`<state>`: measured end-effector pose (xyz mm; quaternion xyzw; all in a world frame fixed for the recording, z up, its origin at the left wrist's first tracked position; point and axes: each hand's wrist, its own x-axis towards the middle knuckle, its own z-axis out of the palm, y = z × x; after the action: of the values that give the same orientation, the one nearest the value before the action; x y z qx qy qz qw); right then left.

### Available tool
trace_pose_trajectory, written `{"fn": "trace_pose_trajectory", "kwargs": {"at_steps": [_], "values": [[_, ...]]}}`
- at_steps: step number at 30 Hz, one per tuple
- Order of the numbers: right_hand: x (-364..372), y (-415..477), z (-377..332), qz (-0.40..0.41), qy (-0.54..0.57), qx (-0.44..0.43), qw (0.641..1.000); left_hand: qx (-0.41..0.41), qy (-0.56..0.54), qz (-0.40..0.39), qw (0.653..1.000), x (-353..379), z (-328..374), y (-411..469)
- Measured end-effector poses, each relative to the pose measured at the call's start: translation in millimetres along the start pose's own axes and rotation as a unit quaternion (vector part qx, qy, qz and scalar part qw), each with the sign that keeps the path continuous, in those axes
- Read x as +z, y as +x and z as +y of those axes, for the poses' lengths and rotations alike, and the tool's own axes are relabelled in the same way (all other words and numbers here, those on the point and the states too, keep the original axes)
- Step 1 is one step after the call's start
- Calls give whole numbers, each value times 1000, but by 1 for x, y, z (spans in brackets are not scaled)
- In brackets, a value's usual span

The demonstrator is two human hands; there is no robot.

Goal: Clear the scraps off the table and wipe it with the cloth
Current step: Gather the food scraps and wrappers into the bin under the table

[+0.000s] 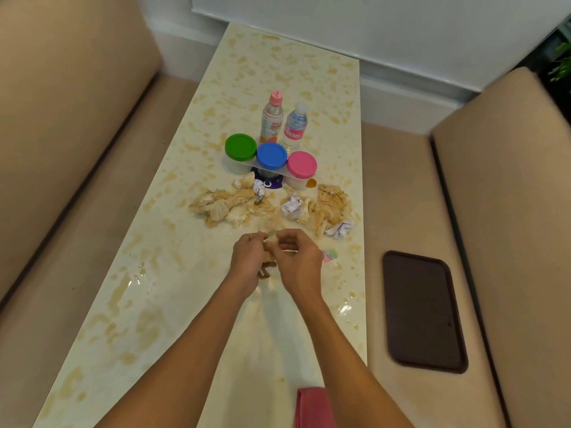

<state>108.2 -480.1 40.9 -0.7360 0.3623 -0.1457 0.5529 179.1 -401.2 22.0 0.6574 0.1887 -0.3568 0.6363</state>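
Note:
Stained tissue scraps lie in two heaps, one left (221,206) and one right (330,208), with crumpled white paper balls (292,205) among them on the cream table (173,273). My left hand (248,261) and my right hand (298,261) meet just in front of the heaps, both pinching a small brownish scrap (270,242) between the fingertips. A small green and pink wrapper (330,254) lies by my right hand. The pink cloth (312,406) lies at the table's near edge, partly cut off by the frame.
Three jars with green (240,147), blue (272,156) and pink (301,164) lids stand behind the scraps, two drink bottles (273,118) behind them. A dark brown tray (423,310) rests on the right bench seat. Wet smears and brown spots mark the table.

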Motion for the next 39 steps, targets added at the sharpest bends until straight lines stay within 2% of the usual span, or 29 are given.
{"fn": "trace_pose_trajectory", "kwargs": {"at_steps": [4,8,16,22,28,32,36,37,39], "values": [[4,-11,10,-46,-38,-24,998,-5,24,14,1000,1,-4,0],[-5,1,12,-99,0,7,995,7,46,27,999,-9,-12,7],[-15,90,20,17,-173,-49,983,-30,48,-9,998,-19,-2,4],[-10,131,40,-47,-316,-52,946,-27,68,-22,997,-27,0,7],[-11,135,58,-38,-316,-49,947,-3,36,-28,999,-31,0,7],[-14,136,63,-82,-312,-49,945,4,29,-31,999,-30,-2,3],[-11,137,68,-56,-392,-129,909,11,26,-25,999,-31,-6,0],[-11,137,70,-54,-396,-140,906,13,25,-21,999,-31,-7,-1],[-12,134,71,-52,-362,-135,921,13,18,-14,1000,-32,-6,-3]]}}
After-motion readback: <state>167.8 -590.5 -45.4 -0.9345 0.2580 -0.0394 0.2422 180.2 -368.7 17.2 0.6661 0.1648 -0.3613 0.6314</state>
